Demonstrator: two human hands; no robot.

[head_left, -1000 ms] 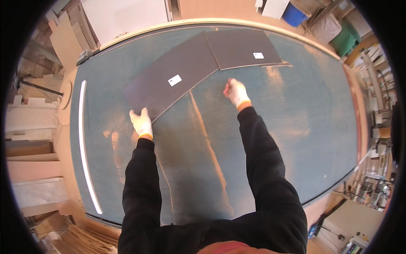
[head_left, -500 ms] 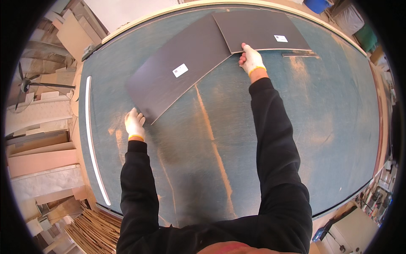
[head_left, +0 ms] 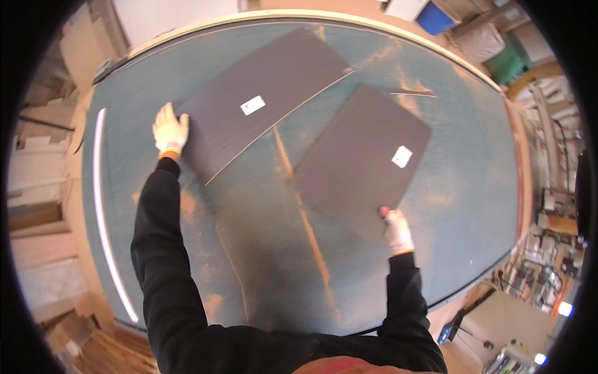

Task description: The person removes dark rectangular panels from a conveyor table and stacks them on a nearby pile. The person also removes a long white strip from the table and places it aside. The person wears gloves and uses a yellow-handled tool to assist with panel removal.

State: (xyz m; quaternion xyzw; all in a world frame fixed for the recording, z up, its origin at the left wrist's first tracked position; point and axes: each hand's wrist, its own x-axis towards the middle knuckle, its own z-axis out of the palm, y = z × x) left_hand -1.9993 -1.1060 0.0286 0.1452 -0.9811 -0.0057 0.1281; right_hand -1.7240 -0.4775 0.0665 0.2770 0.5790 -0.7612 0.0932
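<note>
A long dark brown panel [head_left: 274,81] with a white label lies slantwise on the worktable. At its left end is my left hand [head_left: 170,129] in a white knitted glove, fingers stretched out and apart, with the thumb side against the panel's edge. My right hand [head_left: 398,232], gloved the same way, is closed on the near corner of a shorter dark brown panel [head_left: 355,153], thumb on top. This panel also bears a white label and stands apart from the longer one. The fingers under it are hidden.
The large worktable [head_left: 461,224] has a worn blue-green top with tan scuffs. A white strip [head_left: 99,206] runs along its left side, and a thin dark strip [head_left: 413,94] lies at the far right. Board offcuts [head_left: 47,174] are stacked left; a blue bin [head_left: 434,17] stands beyond.
My right hand has drawn the shorter panel off the longer one, toward me, and turned it. My left hand has moved up along the longer panel's left end, its fingers now spread.
</note>
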